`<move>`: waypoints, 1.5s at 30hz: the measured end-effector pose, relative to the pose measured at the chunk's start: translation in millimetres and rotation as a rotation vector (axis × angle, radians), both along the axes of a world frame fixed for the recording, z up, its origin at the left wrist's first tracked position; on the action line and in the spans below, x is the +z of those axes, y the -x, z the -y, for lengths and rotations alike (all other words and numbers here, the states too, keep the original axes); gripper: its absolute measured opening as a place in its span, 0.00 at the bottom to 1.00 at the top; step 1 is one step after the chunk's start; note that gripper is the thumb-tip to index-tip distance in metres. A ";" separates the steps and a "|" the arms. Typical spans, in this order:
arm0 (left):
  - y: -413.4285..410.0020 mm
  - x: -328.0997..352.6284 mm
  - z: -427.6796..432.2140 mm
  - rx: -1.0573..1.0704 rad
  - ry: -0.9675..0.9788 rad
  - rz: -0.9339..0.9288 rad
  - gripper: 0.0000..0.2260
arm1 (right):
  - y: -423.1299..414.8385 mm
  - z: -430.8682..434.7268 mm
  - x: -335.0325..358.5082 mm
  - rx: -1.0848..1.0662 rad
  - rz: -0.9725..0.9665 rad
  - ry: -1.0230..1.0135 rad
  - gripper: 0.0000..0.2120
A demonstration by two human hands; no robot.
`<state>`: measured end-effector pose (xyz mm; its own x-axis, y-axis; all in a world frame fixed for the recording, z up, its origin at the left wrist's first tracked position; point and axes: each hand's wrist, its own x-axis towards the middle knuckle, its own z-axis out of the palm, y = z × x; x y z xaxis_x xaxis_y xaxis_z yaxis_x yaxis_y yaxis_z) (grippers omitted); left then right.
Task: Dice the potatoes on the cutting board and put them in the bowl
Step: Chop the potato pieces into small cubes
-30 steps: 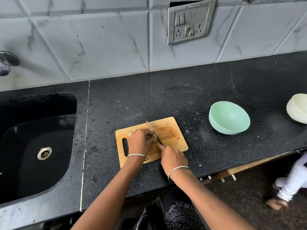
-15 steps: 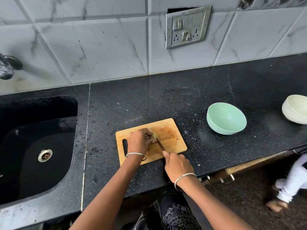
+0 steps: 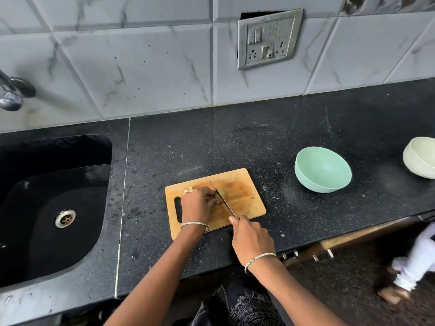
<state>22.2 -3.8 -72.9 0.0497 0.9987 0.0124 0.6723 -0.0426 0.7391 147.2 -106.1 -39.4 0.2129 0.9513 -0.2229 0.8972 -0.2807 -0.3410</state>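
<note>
A wooden cutting board [image 3: 244, 184] lies on the black counter. On it sits a yellowish potato piece [image 3: 223, 193], partly hidden by my left hand [image 3: 199, 203], which presses down on it. My right hand [image 3: 252, 238] grips a knife [image 3: 222, 198] by the handle; the blade runs diagonally across the potato, right beside my left fingers. A few small cut bits [image 3: 188, 190] lie at the board's far left edge. The mint green bowl [image 3: 323, 170] stands empty to the right of the board.
A black sink [image 3: 54, 208] with a metal drain fills the left; a tap [image 3: 10, 94] juts from the wall above it. A cream bowl [image 3: 421, 157] sits at the far right. A switch plate [image 3: 268, 38] hangs on the tiled wall. Another person's foot [image 3: 400, 285] stands at lower right.
My right hand has drawn back toward the counter's front edge, pulling the knife along the potato. The left hand stays on the potato.
</note>
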 end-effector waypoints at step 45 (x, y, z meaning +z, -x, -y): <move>-1.5 44.4 -42.1 -0.794 -0.009 -0.595 0.19 | -40.7 -3.1 -4.1 -0.161 -0.183 0.021 0.27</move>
